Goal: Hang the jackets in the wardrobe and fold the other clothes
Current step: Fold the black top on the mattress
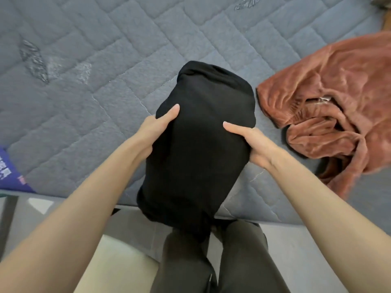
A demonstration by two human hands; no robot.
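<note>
Both hands (157, 132) — black garment (198, 149) between.

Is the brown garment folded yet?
No, the brown garment lies crumpled on the mattress, beside the black bundle gripped by the left hand and right hand.

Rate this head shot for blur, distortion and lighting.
Head view: wide-angle distortion splays the forearms toward the lower corners. The light is soft and even, with no glare on the quilted mattress. The black folded garment, gripped by the left hand and right hand, is so dark that its creases barely show. The rust-brown fleece garment smears at its lower edge.
</note>
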